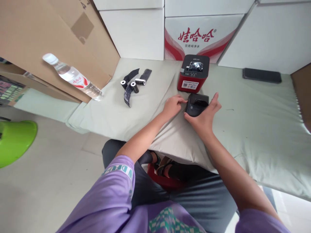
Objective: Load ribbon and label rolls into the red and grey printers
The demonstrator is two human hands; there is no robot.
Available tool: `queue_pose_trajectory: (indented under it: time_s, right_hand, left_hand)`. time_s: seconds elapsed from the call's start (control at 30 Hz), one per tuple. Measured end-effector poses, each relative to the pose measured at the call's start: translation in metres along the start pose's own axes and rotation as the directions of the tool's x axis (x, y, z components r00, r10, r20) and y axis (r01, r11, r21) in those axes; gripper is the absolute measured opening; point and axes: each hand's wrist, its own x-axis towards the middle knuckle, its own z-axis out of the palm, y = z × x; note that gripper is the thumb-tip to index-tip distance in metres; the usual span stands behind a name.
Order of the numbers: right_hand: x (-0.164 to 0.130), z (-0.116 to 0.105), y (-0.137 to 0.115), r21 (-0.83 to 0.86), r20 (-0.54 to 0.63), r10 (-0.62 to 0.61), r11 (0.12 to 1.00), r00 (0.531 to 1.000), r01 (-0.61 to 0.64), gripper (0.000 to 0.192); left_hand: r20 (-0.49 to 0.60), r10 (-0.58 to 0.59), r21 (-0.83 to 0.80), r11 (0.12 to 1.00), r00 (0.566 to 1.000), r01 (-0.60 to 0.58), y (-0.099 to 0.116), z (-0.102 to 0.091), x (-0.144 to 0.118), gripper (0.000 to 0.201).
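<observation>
Reaching forward with both forearms over the pale cloth-covered table (pixel 255 136), I have my right hand (pixel 205 118) cupped around the near right side of the small black printer (pixel 196 104), fingers spread and pressing its edge. My left hand (pixel 171 106) rests loosely curled, fingertips touching the printer's left side, gripping nothing. That printer sits just in front of the red printer (pixel 193 72). My right palm hides the black printer's near corner.
</observation>
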Motion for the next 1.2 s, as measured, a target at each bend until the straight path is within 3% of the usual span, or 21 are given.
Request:
queue_pose_trajectory:
  time_s: [0.23, 0.6, 0.73, 1.0, 1.2]
  right_hand:
    - [-0.001, -0.002, -0.002, -0.013, 0.001, 0.007, 1.0, 1.0, -0.007, 0.145]
    - [0.002, 0.006, 0.007, 0.012, 0.02, 0.022, 1.0, 1.0, -0.022, 0.157]
    - [0.0, 0.003, 0.0, 0.04, 0.034, 0.04, 0.998, 0.999, -0.041, 0.153]
    - [-0.001, 0.0, -0.007, 0.072, 0.075, 0.07, 0.995, 0.995, -0.075, 0.153]
    - [-0.012, 0.002, -0.015, 0.072, 0.104, 0.005, 0.997, 0.995, -0.012, 0.15]
  left_hand:
    - [-0.005, -0.029, 0.035, 0.999, 1.0, 0.03, 0.006, 0.0, -0.002, 0.048]
    - [-0.17, -0.042, -0.076, 0.997, 0.985, 0.029, -0.011, 0.008, 0.007, 0.042]
    - [-0.225, 0.013, -0.143, 0.989, 0.974, -0.047, -0.01, 0.007, 0.008, 0.04]
    - [-0.19, 0.246, -0.229, 0.93, 0.95, -0.286, -0.023, 0.006, 0.014, 0.039]
    - [-0.148, 0.223, -0.223, 0.942, 0.963, -0.252, -0.032, 0.008, 0.023, 0.05]
